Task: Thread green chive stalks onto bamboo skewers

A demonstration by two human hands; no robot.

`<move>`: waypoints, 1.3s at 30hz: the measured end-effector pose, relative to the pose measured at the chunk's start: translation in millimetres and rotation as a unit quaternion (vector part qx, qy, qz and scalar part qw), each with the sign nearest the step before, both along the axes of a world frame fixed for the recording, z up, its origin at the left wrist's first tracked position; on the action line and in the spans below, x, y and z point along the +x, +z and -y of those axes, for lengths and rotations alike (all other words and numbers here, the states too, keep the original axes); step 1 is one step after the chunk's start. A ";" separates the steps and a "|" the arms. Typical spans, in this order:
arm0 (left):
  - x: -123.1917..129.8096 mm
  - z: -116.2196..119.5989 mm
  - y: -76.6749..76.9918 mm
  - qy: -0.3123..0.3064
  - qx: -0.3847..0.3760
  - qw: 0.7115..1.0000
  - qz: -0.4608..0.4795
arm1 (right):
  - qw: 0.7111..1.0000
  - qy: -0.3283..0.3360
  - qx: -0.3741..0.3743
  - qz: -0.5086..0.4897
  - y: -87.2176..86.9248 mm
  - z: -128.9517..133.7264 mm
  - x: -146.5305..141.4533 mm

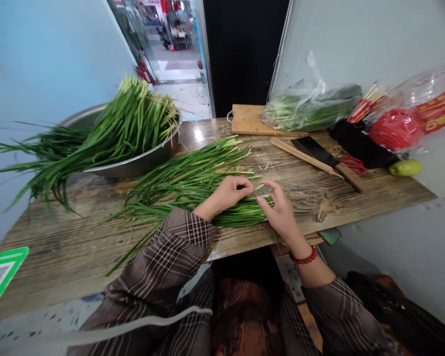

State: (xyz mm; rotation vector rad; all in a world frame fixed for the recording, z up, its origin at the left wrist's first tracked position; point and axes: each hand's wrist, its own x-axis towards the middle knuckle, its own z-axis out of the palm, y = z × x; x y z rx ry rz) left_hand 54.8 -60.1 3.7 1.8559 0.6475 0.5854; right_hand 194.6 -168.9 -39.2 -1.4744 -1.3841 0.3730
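Just above a loose pile of garlic chives (185,173), my left hand (230,193) pinches one chive stalk (258,188) near its pale end. My right hand (280,207) is beside that end, thumb and index finger apart on either side of the tip. I cannot tell whether a fingertip touches it. A neater bundle of chives (241,216) lies under and between both hands, pale ends to the right. A few small trimmed bits (263,167) lie on the wooden table just beyond the fingers.
A metal basin (133,165) heaped with chives stands at the left. To the right are bamboo skewers (304,157), a cleaver (319,154), red-handled scissors (353,164), a black cloth-like item (367,146) and a yellow-green fruit (405,168). Behind them are a cutting board (246,121) and bagged greens (311,109).
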 end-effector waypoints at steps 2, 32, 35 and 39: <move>0.0 0.5 -0.6 -0.006 -0.006 1.000 0.000 | 1.000 0.001 -0.001 0.001 -0.6 0.1 0.1; -1.2 5.9 -5.2 -0.084 0.100 0.988 -0.083 | 0.999 -0.039 0.009 -0.005 -1.0 -6.8 -0.1; -4.7 3.1 2.9 -0.109 0.077 0.988 -0.075 | 0.998 -0.034 0.007 -0.056 -0.4 -6.1 3.5; -10.5 -5.2 9.9 -0.072 0.062 0.994 -0.049 | 0.983 -0.045 0.006 -0.180 -5.0 -4.1 9.9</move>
